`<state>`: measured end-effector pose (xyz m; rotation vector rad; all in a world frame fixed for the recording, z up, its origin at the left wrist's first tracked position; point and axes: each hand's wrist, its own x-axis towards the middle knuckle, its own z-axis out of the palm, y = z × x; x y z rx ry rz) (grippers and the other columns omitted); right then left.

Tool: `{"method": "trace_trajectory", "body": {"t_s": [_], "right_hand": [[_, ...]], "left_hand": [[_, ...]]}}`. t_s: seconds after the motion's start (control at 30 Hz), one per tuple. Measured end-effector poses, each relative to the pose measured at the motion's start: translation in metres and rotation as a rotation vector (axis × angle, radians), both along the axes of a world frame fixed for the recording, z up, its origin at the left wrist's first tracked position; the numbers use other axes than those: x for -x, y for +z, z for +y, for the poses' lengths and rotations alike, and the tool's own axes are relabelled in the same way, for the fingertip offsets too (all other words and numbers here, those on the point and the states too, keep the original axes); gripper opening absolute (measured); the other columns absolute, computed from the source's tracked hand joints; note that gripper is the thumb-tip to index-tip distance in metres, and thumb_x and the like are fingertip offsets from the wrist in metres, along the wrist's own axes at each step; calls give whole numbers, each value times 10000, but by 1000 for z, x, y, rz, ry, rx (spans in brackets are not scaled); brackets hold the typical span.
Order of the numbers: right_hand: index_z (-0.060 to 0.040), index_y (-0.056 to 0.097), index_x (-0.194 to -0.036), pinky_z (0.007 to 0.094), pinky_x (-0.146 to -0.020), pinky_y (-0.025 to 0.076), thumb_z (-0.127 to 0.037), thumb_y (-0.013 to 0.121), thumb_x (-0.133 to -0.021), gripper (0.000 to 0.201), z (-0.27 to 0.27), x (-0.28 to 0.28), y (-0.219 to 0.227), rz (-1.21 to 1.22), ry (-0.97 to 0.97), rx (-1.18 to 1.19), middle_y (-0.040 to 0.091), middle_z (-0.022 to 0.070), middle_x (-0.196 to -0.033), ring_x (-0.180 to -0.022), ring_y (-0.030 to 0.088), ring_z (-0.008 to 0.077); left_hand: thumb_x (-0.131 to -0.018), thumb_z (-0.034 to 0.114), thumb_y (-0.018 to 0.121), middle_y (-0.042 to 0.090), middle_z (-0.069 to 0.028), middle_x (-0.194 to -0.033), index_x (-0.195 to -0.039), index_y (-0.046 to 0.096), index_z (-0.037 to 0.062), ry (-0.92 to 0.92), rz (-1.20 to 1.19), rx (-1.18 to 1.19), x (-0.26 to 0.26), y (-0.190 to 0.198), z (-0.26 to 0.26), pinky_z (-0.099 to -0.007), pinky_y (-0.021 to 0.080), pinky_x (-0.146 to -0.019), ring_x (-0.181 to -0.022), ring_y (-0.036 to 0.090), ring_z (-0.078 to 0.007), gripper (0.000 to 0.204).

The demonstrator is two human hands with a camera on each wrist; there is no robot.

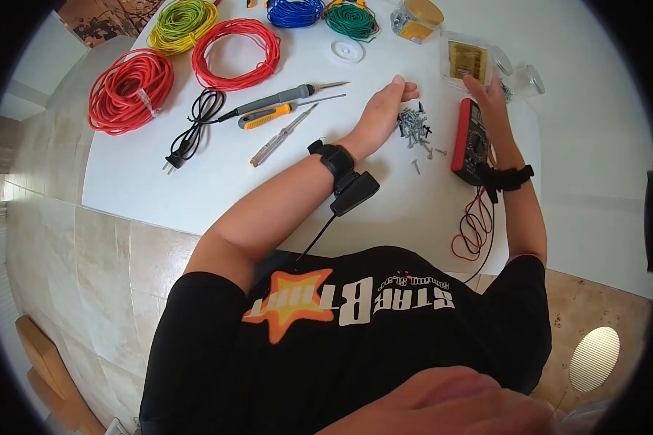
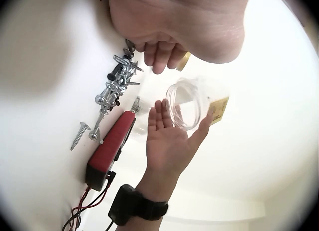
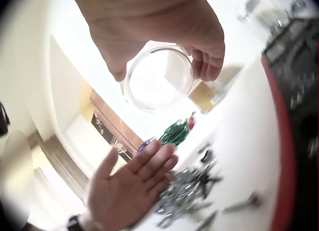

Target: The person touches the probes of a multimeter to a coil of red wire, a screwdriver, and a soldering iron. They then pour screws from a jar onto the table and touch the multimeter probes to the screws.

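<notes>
My right hand (image 1: 490, 101) grips a clear plastic jar (image 3: 158, 81) with a yellow label, thumb on one side and fingers on the other. The jar's round mouth shows uncovered in both wrist views, and I see no screws inside. Beside a heap of silver and black screws (image 1: 413, 129) on the white table, my left hand (image 1: 382, 116) is held with its fingers extended. Its palm (image 3: 127, 191) faces the screws in the right wrist view, fingertips right at the heap. A few loose screws (image 2: 79, 135) lie at the near side.
A red-and-black multimeter (image 1: 470, 141) with leads (image 1: 473, 235) lies near my right forearm. Gold-lidded (image 1: 416, 20) and clear (image 1: 531, 80) jars stand behind. Leftward lie a soldering iron (image 1: 276, 98), a yellow-handled screwdriver (image 1: 265, 116), a clear-handled screwdriver (image 1: 276, 143) and wire coils (image 1: 132, 93).
</notes>
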<state>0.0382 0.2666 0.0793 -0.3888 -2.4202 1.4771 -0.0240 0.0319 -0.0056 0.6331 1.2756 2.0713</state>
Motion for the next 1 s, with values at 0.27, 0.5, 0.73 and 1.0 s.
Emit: {"method": "trace_trajectory", "body": {"t_s": [0.27,0.5,0.73,1.0], "right_hand": [[16,353,-1409,342,-992,429,-322,820,-726,894,42,27,14,-28,-137,-920,533,209,-1247,-1108,563,253],[-89,404,-1394,442,-987,441,-326,832,-624,912,58,64,18,-80,-139,-1193,503,259,-1252,-1155,510,391],[-70,420,-1377,417,-1042,401,-241,801,-692,802,71,88,9,-91,-123,-1216,502,229,-1294,-1235,468,372],[-63,442,-1370,400,-1035,406,-209,748,-789,672,56,28,32,138,0,-1235,486,192,-1329,-1229,470,337]], "left_hand": [[-1017,552,219,608,-119,-1248,-1294,521,-13,20,28,14,-1,1,0,-343,316,-1068,-1175,504,-196,699],[-1016,557,213,628,-110,-1216,-1286,530,-13,45,53,39,-3,3,-1,-340,341,-1039,-1141,523,-191,706],[-1014,564,209,622,-129,-1218,-1290,521,-24,52,58,29,-3,6,-3,-347,328,-1068,-1174,520,-218,721],[-1014,563,222,619,-144,-1216,-1284,517,-39,50,68,29,-3,4,-2,-349,325,-1077,-1180,521,-219,723]]}}
